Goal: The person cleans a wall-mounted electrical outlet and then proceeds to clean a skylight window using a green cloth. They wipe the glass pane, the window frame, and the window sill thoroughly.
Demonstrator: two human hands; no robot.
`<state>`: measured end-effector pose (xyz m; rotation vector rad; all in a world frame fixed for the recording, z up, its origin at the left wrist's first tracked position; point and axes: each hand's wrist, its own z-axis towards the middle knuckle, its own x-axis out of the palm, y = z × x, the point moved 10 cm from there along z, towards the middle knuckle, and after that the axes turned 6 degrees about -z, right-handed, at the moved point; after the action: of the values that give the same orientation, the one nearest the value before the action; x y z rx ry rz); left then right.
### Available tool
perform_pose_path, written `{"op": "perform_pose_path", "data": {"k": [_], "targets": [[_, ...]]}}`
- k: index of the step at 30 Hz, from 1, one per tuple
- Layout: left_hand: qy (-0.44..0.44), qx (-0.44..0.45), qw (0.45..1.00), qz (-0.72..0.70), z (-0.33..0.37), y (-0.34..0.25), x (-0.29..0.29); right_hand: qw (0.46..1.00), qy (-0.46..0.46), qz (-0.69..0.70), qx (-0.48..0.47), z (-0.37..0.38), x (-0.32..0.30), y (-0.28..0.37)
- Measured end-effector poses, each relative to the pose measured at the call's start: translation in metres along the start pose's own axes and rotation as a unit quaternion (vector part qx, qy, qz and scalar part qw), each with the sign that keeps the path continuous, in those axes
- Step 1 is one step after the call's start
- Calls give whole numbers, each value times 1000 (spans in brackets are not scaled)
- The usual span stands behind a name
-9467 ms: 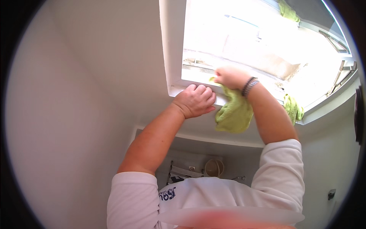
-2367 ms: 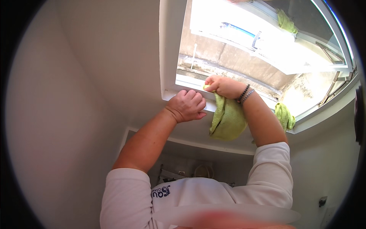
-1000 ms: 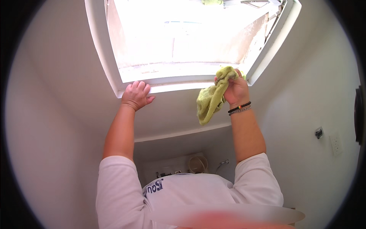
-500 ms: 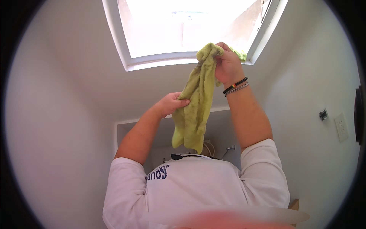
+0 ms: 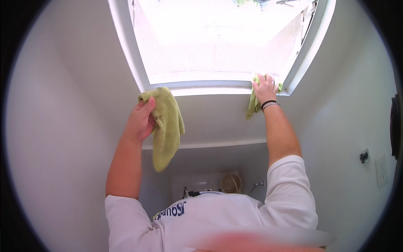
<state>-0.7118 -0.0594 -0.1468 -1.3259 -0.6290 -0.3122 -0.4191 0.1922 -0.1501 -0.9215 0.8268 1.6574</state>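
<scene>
A dull green cleaning cloth (image 5: 168, 119) with dark smudges hangs from my left hand (image 5: 141, 121); the thumb and fingers pinch its upper part just below the left end of the window ledge. At the ledge's right corner, my right hand (image 5: 265, 90) lies over a second green cloth (image 5: 253, 107). Its fingers curl down onto that cloth, and one end droops below the white ledge (image 5: 214, 91). Part of this second cloth is hidden under the hand.
Above the ledge is a bright window (image 5: 214, 46) in a white frame. White walls stand close on both sides. On the right wall are a metal fitting (image 5: 364, 156) and an outlet plate (image 5: 381, 170). Below, a beige bucket (image 5: 231, 184) stands near a small valve (image 5: 259, 183).
My right hand has let go of the first cloth and moved to the second one on the ledge. My left hand has carried the first cloth left and up.
</scene>
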Motion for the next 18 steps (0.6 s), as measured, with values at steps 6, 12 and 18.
{"op": "perform_pose_path", "data": {"k": [6, 12, 18], "targets": [[51, 179, 975, 125, 57, -7, 27, 990, -137, 14, -33, -1, 22, -11], [135, 95, 961, 223, 144, 66, 87, 963, -239, 101, -73, -7, 5, -15], [258, 28, 774, 578, 202, 147, 171, 938, -295, 175, -38, -10, 3, -31]]}}
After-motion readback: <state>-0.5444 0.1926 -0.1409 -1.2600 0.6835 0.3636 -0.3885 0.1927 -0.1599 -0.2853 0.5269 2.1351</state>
